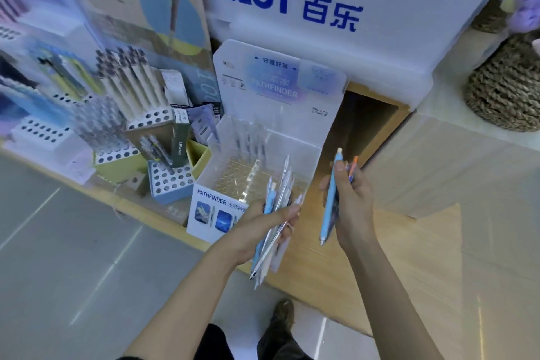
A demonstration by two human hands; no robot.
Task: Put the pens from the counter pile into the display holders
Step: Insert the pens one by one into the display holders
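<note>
your left hand (pixel 263 221) grips a bundle of pens (pixel 276 213); your right hand (pixel 352 199) pinches a blue pen (pixel 330 199) beside the pathfinder holder (pixel 222 207).

A stationery shop: PILOT sign (pixel 283 0) above pen display holders (pixel 163 184).

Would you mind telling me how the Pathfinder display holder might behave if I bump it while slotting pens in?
The Pathfinder display holder looks like thin card and clear plastic, nearly empty, so probably light and apt to slide. Its tall back panel may make it tip backward if pushed high.
</note>
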